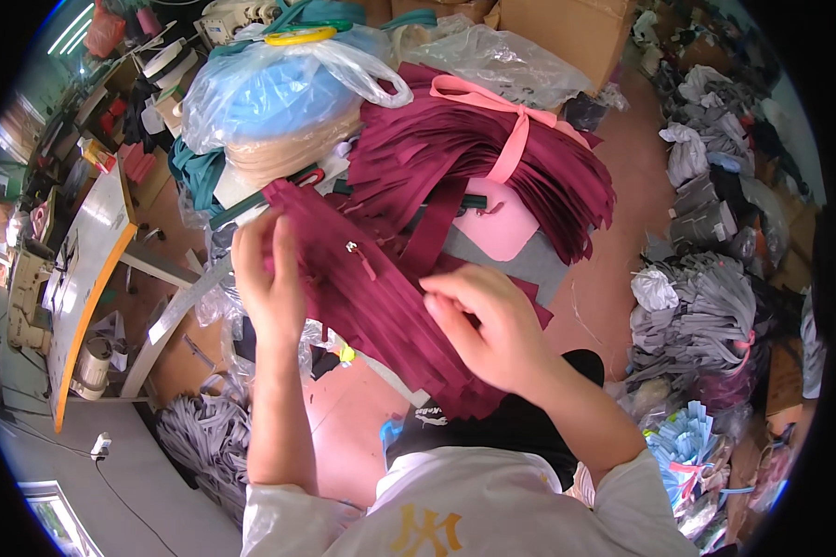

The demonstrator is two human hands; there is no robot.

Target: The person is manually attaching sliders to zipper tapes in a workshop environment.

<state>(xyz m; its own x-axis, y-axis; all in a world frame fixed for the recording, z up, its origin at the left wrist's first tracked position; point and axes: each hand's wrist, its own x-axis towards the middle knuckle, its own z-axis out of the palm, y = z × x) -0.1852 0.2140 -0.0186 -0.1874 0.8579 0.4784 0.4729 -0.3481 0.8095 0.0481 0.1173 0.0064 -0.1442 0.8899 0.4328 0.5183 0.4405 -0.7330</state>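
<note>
A flat stack of maroon zippers [372, 288] lies slantwise across my lap and the surface before me, with a small metal slider showing near its middle. My left hand [271, 283] grips its upper left edge, the thumb on top and the fingers partly hidden. At the stack's right side, my right hand [488, 320] has its fingers curled and pinched together. What sits between those fingertips is too small to make out. Beyond the hands rests a thick maroon zipper bundle [418, 139], tied with a pink ribbon [511, 144].
A plastic bag of blue material [279, 102] stands at the back left, with a yellow ring [300, 35] on top. Behind is a cardboard box [567, 37]. Grey zipper bundles [701, 311] line the right side. A white-topped table [88, 269] edges the left.
</note>
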